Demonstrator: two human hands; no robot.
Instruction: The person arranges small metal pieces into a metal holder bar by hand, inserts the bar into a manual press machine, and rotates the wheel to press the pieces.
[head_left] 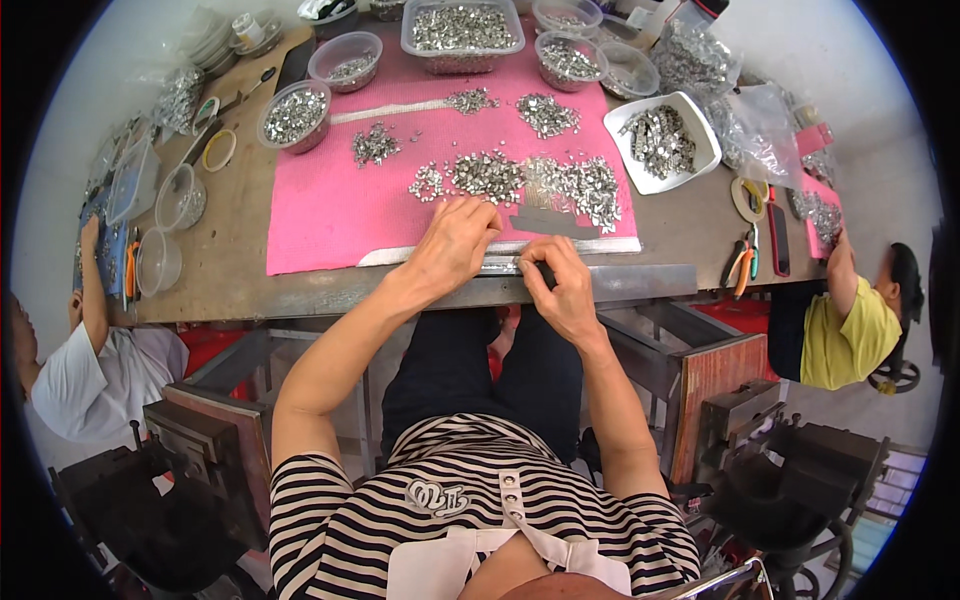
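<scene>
My left hand (455,245) rests at the front of a pink mat (330,215), its fingers curled together by a pile of small silver metal pieces (485,175). Whatever is between its fingertips is too small to make out. A small dark tool (545,274), its kind unclear, sits in my right hand (565,295), closed around it at the table's front edge. Between both hands lies a narrow silver strip (500,266) along that edge. Just beyond my right hand is a flat grey plate (555,222), with more silver pieces (590,188) behind it.
Plastic tubs of silver pieces (463,62) line the back, with a white square bowl (663,180) at right. Pliers (741,262), a tape roll (748,200) and a phone (778,240) lie right. Co-workers sit at left (105,370) and right (850,335), beside black machines (800,480).
</scene>
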